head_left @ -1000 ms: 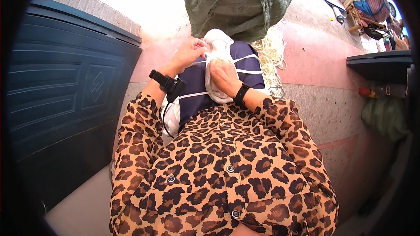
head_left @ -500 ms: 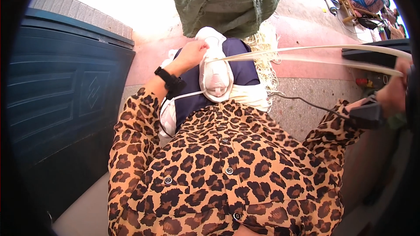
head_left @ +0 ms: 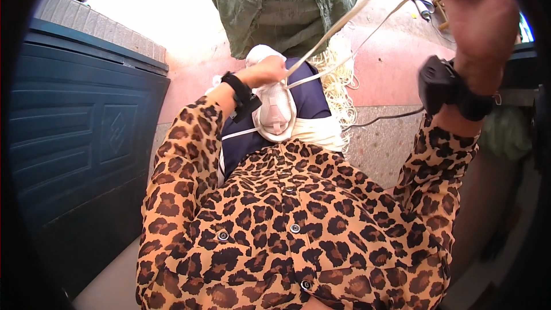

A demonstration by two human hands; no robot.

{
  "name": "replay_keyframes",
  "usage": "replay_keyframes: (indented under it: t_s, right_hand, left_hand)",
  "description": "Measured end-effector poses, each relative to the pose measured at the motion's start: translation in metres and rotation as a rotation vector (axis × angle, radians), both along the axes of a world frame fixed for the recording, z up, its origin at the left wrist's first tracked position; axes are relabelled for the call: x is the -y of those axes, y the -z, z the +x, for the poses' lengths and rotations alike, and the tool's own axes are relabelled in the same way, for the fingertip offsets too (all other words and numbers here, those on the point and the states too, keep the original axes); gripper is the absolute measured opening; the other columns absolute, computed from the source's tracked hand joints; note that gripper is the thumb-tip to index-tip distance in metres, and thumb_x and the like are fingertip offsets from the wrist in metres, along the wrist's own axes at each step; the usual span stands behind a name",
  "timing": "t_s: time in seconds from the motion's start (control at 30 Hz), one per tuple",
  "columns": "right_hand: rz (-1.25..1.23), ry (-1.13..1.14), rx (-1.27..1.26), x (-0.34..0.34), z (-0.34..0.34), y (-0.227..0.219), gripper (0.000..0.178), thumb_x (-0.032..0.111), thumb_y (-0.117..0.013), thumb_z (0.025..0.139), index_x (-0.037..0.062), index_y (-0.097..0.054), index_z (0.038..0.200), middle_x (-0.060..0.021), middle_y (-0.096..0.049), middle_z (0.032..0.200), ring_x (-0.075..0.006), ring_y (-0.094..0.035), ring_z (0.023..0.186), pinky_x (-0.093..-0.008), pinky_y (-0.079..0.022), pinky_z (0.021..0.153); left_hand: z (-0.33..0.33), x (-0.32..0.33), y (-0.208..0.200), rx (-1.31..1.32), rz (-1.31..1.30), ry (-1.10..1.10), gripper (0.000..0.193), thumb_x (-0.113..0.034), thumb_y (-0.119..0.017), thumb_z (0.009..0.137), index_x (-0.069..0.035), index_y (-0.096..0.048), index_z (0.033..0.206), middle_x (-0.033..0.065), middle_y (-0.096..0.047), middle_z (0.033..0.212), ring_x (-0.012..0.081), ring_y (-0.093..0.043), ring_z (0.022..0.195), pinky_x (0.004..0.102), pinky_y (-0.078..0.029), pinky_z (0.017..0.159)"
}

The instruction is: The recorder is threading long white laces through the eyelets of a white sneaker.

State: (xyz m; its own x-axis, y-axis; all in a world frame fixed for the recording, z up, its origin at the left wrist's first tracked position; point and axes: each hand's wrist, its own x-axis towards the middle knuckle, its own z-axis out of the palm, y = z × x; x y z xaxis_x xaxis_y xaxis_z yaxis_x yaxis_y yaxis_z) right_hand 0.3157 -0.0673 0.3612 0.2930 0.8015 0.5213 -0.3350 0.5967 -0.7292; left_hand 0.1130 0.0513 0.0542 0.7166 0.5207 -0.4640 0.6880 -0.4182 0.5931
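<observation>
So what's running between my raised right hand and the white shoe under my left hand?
In the head view, two pale cords stretch taut from the right hand down to the white shoe, where the left hand presses.

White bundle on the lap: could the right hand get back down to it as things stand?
Probably yes: the right hand is raised, holding pale cord, and nothing blocks the white bundle; the left hand rests there.
</observation>
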Motion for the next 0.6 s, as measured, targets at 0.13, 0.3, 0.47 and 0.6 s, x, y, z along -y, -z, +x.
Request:
replay_keyframes:
  t_s: [0.13, 0.3, 0.47, 0.6]
  right_hand:
    - [-0.031, -0.089, -0.05, -0.003, 0.0, 0.002, 0.02, 0.016, -0.041, 0.092, 0.0062, -0.047, 0.075, 0.0032, -0.033, 0.056, -0.0114, -0.036, 0.051, -0.0276, -0.034, 0.05]
    - [-0.075, -0.115, -0.069, -0.008, -0.003, -0.002, 0.02, 0.014, -0.041, 0.09, 0.0076, -0.044, 0.072, 0.0032, -0.031, 0.056, -0.0105, -0.032, 0.05, -0.0269, -0.03, 0.049]
    - [-0.093, -0.18, -0.125, -0.012, 0.0, -0.004, 0.021, 0.013, -0.042, 0.089, 0.009, -0.04, 0.069, 0.0032, -0.029, 0.056, -0.0097, -0.029, 0.05, -0.0262, -0.027, 0.048]
    - [-0.089, -0.236, -0.18, -0.013, 0.007, -0.005, 0.023, 0.012, -0.042, 0.088, 0.0101, -0.038, 0.066, 0.0032, -0.027, 0.056, -0.009, -0.026, 0.049, -0.0257, -0.025, 0.047]
  left_hand:
    - [0.001, -0.012, 0.003, -0.122, -0.246, -0.042, 0.031, -0.026, -0.06, 0.077, 0.004, -0.064, 0.082, 0.0132, -0.061, 0.072, 0.0213, -0.056, 0.064, 0.0356, -0.044, 0.06]
    - [0.003, -0.007, 0.012, 0.06, -0.031, 0.144, 0.034, -0.028, -0.058, 0.078, 0.005, -0.063, 0.084, 0.0205, -0.065, 0.083, 0.0329, -0.061, 0.072, 0.0405, -0.045, 0.067]
    - [-0.047, -0.011, -0.019, 0.186, -0.362, -0.259, 0.018, -0.018, -0.058, 0.08, -0.002, -0.063, 0.073, 0.004, -0.061, 0.061, 0.0097, -0.057, 0.053, 0.0225, -0.038, 0.046]
    - [-0.089, 0.007, -0.023, -0.034, -0.453, -0.144, 0.021, -0.019, -0.056, 0.083, -0.002, -0.061, 0.071, 0.0037, -0.061, 0.06, 0.0109, -0.057, 0.051, 0.0244, -0.04, 0.049]
